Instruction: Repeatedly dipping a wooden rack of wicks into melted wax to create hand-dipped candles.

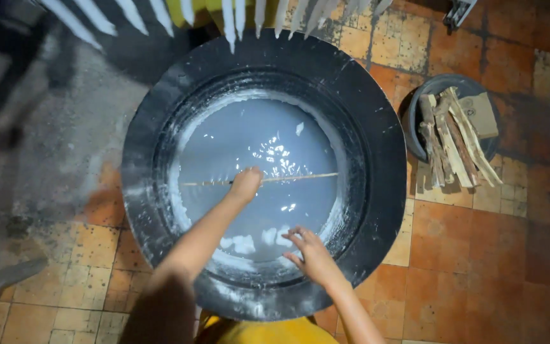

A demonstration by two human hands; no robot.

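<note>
Below you sits a wide black round vat (383,159), its broad rim dusted with white residue, standing on a floor of worn orange tiles (466,255) that gives way to bare grey concrete (65,146) on your left. The vat holds a pool of pale grey-white liquid (256,159), glossy with lamp reflections, with paler crusted patches along the inner wall and near the edge closest to you. Across the top of the view hangs a row of white tapered candles (233,19), points downward, just above the far rim. To your right, near the vat but apart from it, a smaller dark round bucket (415,108) stands on the tiles, filled with split sticks of firewood (453,137) and a flat brownish block. A thin pale stick (300,178) lies level over the middle of the liquid, running left to right. Your left hand (246,185) reaches out over the pool and is clenched around that stick near its middle, knuckles up. Your right hand (310,251) is nearer to you, fingers spread and released, resting on the white-crusted inner wall of the vat at the liquid's near edge, gripping nothing. A yellow garment (268,331) shows at the bottom edge, just below the vat's near rim.
</note>
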